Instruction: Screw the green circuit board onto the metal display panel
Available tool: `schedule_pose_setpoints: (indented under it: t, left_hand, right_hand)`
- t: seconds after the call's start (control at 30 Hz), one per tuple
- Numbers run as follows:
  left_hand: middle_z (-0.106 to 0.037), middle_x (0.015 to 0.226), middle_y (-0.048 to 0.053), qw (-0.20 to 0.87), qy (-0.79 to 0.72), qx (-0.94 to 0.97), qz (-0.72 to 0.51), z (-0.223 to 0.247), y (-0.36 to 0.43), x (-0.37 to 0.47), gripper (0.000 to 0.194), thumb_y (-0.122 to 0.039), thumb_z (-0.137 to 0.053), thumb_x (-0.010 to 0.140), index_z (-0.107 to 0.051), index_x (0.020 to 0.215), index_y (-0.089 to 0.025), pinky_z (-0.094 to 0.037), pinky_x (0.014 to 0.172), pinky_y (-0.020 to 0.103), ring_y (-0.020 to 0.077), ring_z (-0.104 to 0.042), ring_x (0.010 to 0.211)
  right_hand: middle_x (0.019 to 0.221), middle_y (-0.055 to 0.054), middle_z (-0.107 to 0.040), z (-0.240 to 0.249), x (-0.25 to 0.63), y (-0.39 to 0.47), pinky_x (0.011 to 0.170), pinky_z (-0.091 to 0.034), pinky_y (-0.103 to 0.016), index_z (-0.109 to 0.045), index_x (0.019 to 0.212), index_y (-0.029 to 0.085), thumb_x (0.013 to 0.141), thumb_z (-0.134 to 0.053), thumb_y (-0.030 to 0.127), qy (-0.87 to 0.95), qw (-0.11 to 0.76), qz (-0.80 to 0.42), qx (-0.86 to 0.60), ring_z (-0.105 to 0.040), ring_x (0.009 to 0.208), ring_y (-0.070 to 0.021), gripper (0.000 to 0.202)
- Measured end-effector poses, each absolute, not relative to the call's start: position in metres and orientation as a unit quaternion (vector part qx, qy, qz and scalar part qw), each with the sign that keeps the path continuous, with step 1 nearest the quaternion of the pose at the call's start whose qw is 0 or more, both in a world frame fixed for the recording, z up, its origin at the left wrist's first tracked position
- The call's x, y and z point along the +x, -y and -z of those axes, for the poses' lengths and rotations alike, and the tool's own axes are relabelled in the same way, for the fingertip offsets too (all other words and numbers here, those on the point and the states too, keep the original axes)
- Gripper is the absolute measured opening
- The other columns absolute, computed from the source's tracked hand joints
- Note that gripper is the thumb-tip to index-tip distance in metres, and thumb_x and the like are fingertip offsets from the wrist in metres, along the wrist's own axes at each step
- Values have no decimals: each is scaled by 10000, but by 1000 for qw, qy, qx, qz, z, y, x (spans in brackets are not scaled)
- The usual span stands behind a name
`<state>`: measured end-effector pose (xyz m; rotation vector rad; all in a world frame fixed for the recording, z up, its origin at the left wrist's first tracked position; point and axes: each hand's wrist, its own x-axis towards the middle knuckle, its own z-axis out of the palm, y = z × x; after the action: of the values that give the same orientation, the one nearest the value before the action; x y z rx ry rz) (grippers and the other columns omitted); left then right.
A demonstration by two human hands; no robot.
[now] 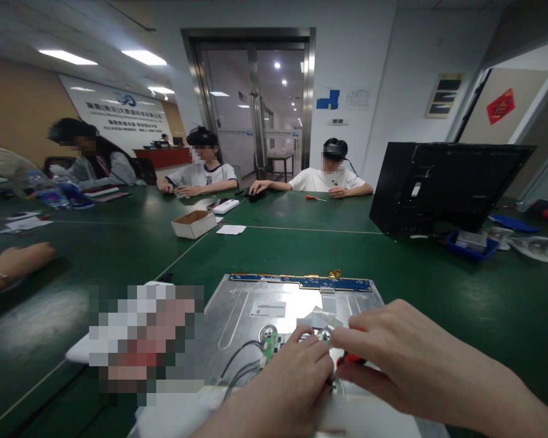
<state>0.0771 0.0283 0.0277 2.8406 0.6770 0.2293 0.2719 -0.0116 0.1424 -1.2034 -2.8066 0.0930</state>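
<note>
head view, looking forward and down across the green table. my left hand and my right hand meet over the near end of a flat metal panel lying face down in front of me.

1. grip state. my right hand is closed around a tool with an orange-red handle (only a sliver of the handle shows between the fingers; the tip is hidden). my left hand is curled, fingertips pressed down on the small green circuit board at the panel's near edge; whether it pinches anything i cannot tell.

2. location of the work. the circuit board sits directly under and between both hands, touching the left fingertips. dark wires run from it toward my left, along the panel.

3. governing relation. the panel's long axis runs left to right across my view, its far edge marked by the blue strip. the board lies just left of the tool handle, so the right hand is the working hand and the left is the nearer brace.

4. surroundings. a black monitor back stands far right; a cardboard box lies well beyond the panel. other people sit at the table's far side.
</note>
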Motion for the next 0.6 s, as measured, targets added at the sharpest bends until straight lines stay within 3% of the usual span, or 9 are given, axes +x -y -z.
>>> schedule_pose_setpoints:
  t: [0.23, 0.3, 0.43, 0.53, 0.6]
  left_hand:
    - [-657, 1117, 96, 118, -226, 963, -82, -30, -29, 76, 221, -238, -592, 877, -593, 1094, -199, -319, 1066, 449, 286, -576, 1099]
    - [-655, 1135, 99, 122, -228, 963, -81, -29, -29, 77, 253, -248, -605, 872, -588, 1119, -199, -315, 1066, 458, 292, -577, 1101]
    - [-654, 1150, 86, 120, -233, 962, -80, -28, -28, 77, 263, -261, -599, 890, -585, 1148, -212, -299, 1078, 456, 286, -572, 1115]
    - [-654, 1147, 85, 115, -236, 961, -85, -28, -28, 78, 234, -232, -578, 900, -588, 1133, -206, -293, 1088, 444, 277, -566, 1127]
    - [-655, 1140, 89, 117, -233, 961, -89, -28, -28, 77, 219, -227, -578, 897, -589, 1114, -196, -303, 1083, 437, 276, -568, 1123]
  right_hand:
    - [771, 31, -634, -150, 266, 16, 514, -292, -260, -498, 899, 219, 715, -608, 90, 916, 67, -54, -391, -558, 596, -137, 251]
    - [811, 29, -650, -150, 266, 16, 524, -299, -260, -503, 900, 224, 747, -650, 116, 917, 63, -64, -388, -573, 624, -142, 239]
    - [790, 30, -659, -144, 271, 13, 515, -252, -283, -501, 872, 238, 863, -667, 316, 919, 57, -50, -387, -571, 621, -161, 184]
    - [756, 29, -649, -142, 271, 12, 509, -235, -287, -500, 886, 233, 891, -588, 228, 915, 59, -35, -397, -556, 594, -156, 88]
    - [762, 29, -645, -146, 269, 14, 515, -256, -277, -498, 878, 224, 825, -592, 138, 914, 72, -42, -396, -557, 602, -152, 138]
